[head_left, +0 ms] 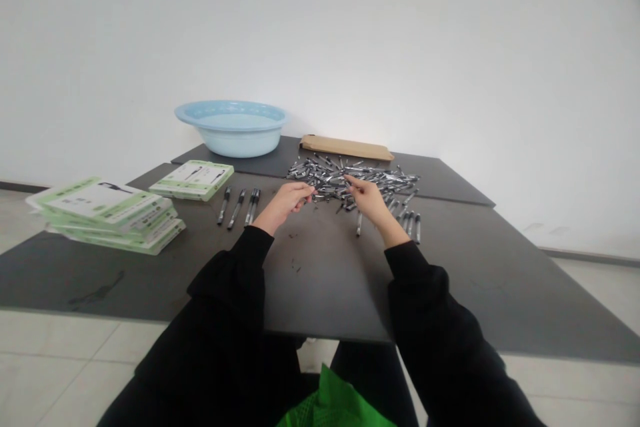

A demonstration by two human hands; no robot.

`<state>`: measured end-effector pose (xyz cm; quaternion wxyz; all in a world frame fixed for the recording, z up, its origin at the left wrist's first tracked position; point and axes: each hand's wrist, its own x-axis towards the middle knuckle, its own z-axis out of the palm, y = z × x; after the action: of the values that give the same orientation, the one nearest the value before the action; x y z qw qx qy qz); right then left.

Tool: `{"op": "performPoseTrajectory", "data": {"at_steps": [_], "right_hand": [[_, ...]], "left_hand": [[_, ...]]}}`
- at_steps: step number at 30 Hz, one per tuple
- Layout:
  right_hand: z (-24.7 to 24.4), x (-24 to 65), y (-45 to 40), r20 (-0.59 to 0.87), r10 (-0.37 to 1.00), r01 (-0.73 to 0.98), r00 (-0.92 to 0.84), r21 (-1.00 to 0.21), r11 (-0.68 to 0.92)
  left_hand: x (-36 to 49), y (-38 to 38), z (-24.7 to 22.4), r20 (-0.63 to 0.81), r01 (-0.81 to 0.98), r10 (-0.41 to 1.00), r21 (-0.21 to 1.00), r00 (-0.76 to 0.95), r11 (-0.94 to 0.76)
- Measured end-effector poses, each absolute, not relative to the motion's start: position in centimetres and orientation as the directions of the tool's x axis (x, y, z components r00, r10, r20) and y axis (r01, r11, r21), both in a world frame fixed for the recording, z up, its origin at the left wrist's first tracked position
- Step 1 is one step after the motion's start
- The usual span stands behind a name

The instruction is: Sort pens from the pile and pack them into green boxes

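A loose pile of black-and-clear pens [370, 180] lies across the middle of the table. At the pile's near left edge, my left hand [286, 204] is closed, its thumb and fingers pinched on what looks like a pen, largely hidden against the heap. My right hand [370, 201] reaches over the near side of the pile with thumb and forefinger pinched together. A small dark piece shows at those fingertips, too small to name. Several pens [239, 208] lie apart in a row left of my left hand, and more pens [411, 225] lie side by side right of my right wrist.
Green-and-white boxes [113, 213] are stacked unevenly at the left, with another green-and-white box [193, 180] behind them. A light blue basin [243, 140] and a flat brown cardboard piece [345, 147] stand at the back. Dark scraps dot the grey tabletop [325, 280].
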<state>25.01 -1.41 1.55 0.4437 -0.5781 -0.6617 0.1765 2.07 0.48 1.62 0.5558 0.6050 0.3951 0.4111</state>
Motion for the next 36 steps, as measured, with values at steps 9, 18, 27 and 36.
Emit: {"op": "performPoseTrajectory", "data": {"at_steps": [9, 18, 27, 36], "right_hand": [[1.2, 27.7, -3.5, 0.174, 0.959, 0.024, 0.223, -0.985, 0.173], [1.6, 27.1, -3.8, 0.130, 0.969, -0.015, 0.210, -0.991, 0.136], [1.6, 25.7, -4.1, 0.126, 0.981, 0.063, 0.147, -0.991, 0.118], [0.4, 25.8, -3.7, 0.183, 0.980, 0.052, 0.084, -0.982, 0.179]], "left_hand": [[5.8, -1.3, -0.4, 0.017, 0.128, 0.867, 0.987, 0.498, -0.093], [6.1, -1.4, -0.4, 0.009, 0.092, 0.880, 0.994, 0.475, -0.060], [6.1, -1.1, -0.7, 0.034, 0.106, 0.877, 0.990, 0.479, -0.096], [5.8, -1.0, -1.4, 0.090, 0.138, 0.870, 0.974, 0.485, -0.178]]}}
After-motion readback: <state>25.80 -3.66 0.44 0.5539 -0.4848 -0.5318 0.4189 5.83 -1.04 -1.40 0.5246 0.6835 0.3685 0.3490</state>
